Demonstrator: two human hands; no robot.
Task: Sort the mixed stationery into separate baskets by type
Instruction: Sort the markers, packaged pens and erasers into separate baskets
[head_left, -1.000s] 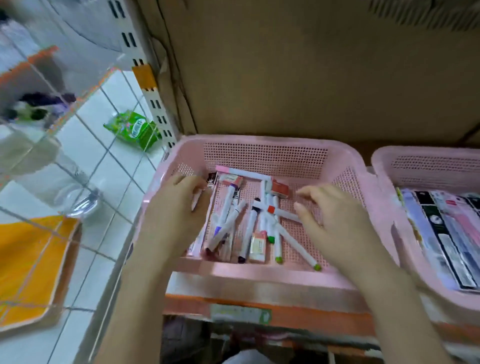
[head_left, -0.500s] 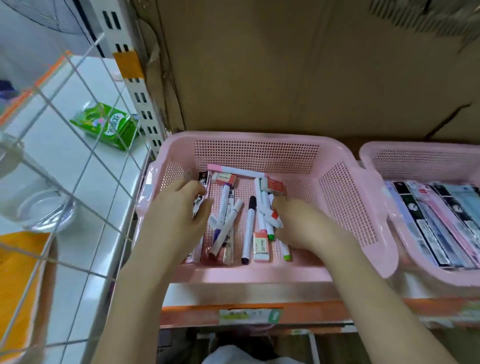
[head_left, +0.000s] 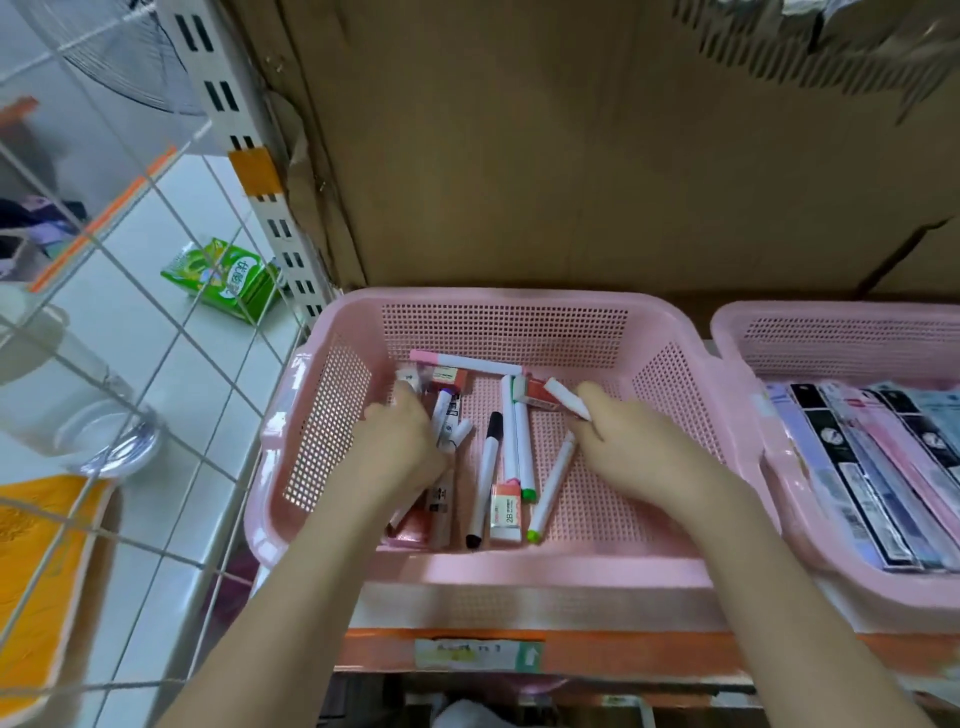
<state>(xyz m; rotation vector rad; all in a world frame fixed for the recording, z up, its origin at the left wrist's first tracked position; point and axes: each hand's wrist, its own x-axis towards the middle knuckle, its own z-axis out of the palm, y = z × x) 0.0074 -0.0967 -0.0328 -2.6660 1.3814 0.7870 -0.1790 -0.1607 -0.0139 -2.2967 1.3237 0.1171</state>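
A white marker (head_left: 567, 398) is gripped in the curled right hand (head_left: 636, 449) inside the pink perforated plastic basket (head_left: 519, 566). Packaged items at its left side are grasped by the left hand (head_left: 402, 447), fingers curled.

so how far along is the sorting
Done: the right pink basket holds only flat packaged items. In hand: the right hand grips a white marker; the left hand grips items I cannot identify. Left: markers and a boxed eraser remain mixed in the left pink basket.
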